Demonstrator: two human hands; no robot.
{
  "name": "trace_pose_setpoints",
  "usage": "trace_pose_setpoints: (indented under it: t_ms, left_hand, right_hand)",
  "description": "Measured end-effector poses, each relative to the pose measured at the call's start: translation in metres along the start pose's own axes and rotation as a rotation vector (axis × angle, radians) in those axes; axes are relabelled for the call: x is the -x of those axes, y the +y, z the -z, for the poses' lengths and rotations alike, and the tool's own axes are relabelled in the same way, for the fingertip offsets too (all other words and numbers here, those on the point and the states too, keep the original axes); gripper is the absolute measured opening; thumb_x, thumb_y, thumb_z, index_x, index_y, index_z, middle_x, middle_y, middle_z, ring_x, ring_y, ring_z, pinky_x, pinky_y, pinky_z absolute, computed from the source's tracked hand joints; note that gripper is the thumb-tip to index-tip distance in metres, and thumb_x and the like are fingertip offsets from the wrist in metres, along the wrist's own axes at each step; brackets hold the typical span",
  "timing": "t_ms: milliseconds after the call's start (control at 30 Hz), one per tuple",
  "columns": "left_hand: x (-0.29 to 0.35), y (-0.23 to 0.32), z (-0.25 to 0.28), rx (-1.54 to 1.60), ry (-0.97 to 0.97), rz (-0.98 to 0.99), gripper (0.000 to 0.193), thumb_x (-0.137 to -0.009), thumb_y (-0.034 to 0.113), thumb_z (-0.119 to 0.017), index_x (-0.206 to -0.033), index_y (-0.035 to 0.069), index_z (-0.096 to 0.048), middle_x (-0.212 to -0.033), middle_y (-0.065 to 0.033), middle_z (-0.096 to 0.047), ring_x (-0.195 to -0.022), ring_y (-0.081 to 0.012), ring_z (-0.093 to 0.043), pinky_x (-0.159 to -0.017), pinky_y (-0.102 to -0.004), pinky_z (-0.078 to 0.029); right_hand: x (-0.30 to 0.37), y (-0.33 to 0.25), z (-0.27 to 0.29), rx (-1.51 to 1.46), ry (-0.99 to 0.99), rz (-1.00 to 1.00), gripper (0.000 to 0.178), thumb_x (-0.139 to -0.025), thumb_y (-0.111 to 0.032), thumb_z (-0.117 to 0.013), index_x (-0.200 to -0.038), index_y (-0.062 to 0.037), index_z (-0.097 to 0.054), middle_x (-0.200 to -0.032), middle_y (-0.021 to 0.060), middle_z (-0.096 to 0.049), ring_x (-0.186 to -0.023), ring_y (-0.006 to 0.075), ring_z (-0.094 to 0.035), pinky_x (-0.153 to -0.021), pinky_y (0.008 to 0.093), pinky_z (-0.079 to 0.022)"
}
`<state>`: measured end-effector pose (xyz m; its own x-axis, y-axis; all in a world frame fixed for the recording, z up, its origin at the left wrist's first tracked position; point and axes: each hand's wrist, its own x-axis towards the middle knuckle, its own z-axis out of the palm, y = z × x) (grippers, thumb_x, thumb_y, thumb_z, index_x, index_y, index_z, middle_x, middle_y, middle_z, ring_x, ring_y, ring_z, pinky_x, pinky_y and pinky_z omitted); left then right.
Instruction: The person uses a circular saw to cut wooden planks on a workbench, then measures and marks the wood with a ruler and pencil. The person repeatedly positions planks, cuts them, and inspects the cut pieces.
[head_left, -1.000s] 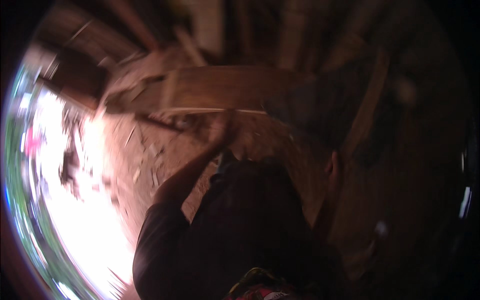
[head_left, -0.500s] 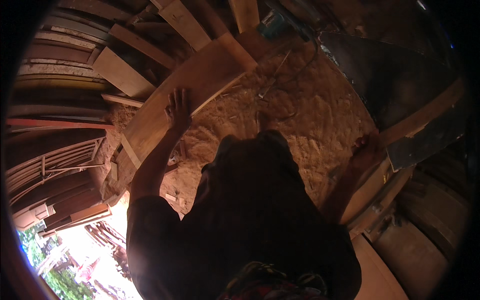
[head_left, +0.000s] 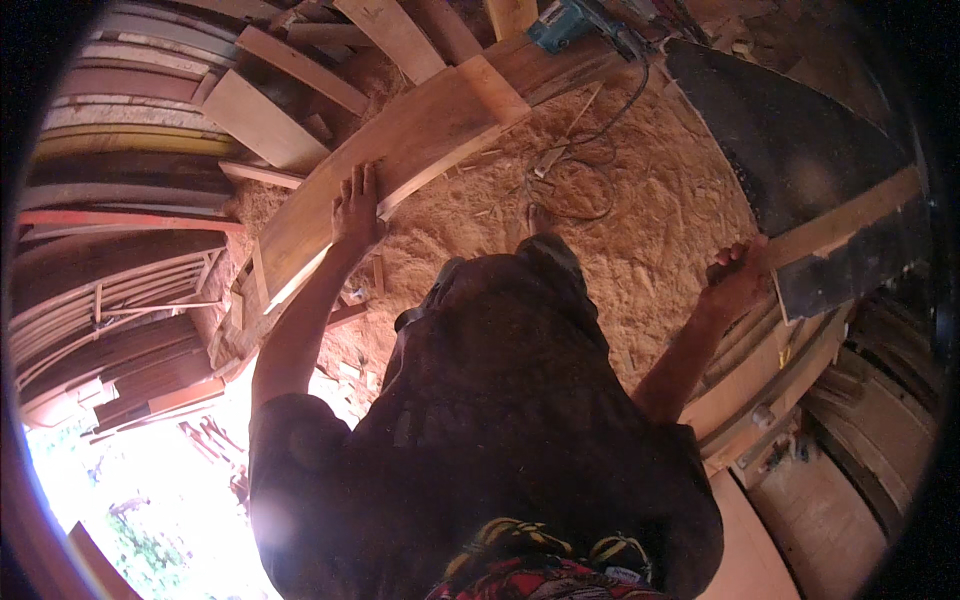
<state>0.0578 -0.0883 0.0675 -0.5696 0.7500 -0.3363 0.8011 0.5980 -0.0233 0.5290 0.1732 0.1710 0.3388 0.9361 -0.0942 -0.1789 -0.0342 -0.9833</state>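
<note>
the left hand [head_left: 357, 210] is lying flat, fingers spread, on the long plank [head_left: 400, 150], holding nothing; the right hand [head_left: 735, 280] is closing its grip around a board edge [head_left: 830, 225].

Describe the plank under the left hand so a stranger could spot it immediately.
Start at the sawdust-covered floor. Along its left edge lies a long, wide, pale plank, running diagonally up toward a teal power tool. Unlike the stacked boards beside it, the left hand lies flat on it.
</note>
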Motion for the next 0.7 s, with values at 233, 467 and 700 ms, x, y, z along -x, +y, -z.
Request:
trace_pose_setpoints:
  t_ms: [233,467,700]
  left_hand:
    - [0.016,-0.075,-0.012,-0.004,0.188,-0.159,0.095,-0.074,0.008,-0.07,-0.16,0.018,-0.029,-0.16,-0.0185,-0.039,-0.14,-0.0428,-0.046,-0.11,-0.0533,-0.046]
    - [-0.003,-0.068,0.053,0.067,0.195,-0.229,0.083,-0.071,0.005,-0.07,-0.149,0.016,-0.045,-0.131,-0.0217,-0.064,-0.124,-0.0424,-0.06,-0.11,-0.0527,-0.046]
    - [-0.012,-0.057,0.09,0.167,-0.043,-0.073,0.078,-0.071,0.004,-0.066,-0.147,0.012,-0.049,-0.129,-0.0225,-0.065,-0.125,-0.0415,-0.059,-0.11,-0.0516,-0.045]
  right_hand:
    - [-0.007,-0.013,-0.004,-0.051,0.007,0.03,0.02,-0.095,-0.025,-0.076,-0.104,-0.0091,-0.068,-0.072,0.0021,-0.062,-0.06,0.0129,-0.059,-0.047,0.0285,-0.042]
    - [-0.013,-0.022,-0.015,-0.053,0.036,0.022,0.022,-0.097,-0.03,-0.073,-0.094,-0.0114,-0.062,-0.069,0.0004,-0.06,-0.053,0.0129,-0.055,-0.041,0.0275,-0.034]
    - [-0.004,-0.028,-0.028,-0.019,0.051,0.043,0.023,-0.097,-0.03,-0.074,-0.092,-0.0104,-0.063,-0.069,0.0007,-0.06,-0.053,0.012,-0.054,-0.039,0.0267,-0.031]
